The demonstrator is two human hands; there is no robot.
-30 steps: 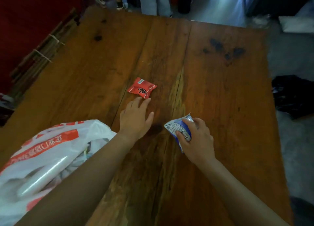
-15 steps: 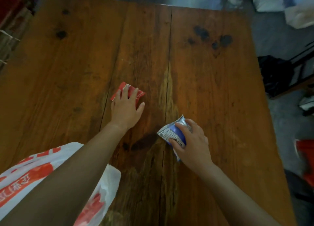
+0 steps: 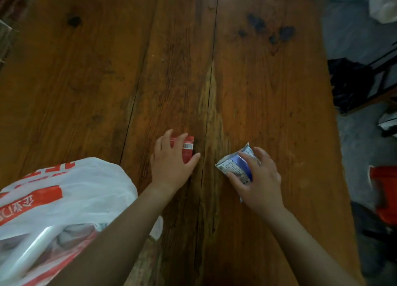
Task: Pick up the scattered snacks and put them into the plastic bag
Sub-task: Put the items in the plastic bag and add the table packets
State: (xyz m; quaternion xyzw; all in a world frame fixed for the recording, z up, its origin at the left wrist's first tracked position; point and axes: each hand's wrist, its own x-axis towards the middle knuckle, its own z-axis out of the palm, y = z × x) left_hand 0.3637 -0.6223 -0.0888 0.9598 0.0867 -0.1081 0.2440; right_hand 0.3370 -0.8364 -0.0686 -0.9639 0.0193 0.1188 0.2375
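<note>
Now: two snack packets out on the wooden table [image 3: 268, 92], one per hand. One red snack packet [image 3: 188, 150], mid-table, just left of the plank seam; white label with a barcode, the rest too small to read. Left hand [image 3: 171, 167] grasping it, fingers curled over the top, thumb at the near edge. One blue-and-silver snack packet [image 3: 235, 167], right of the seam; block of fine print on the silver end, illegible. Right hand [image 3: 260, 180] grasping it, fingers over the top, thumb underneath at the near side. One white plastic bag [image 3: 86, 189] at the near-left edge, partly under the left forearm; red band with white characters, seen upside down, not readable. Bag's contents unclear through the plastic.
</note>
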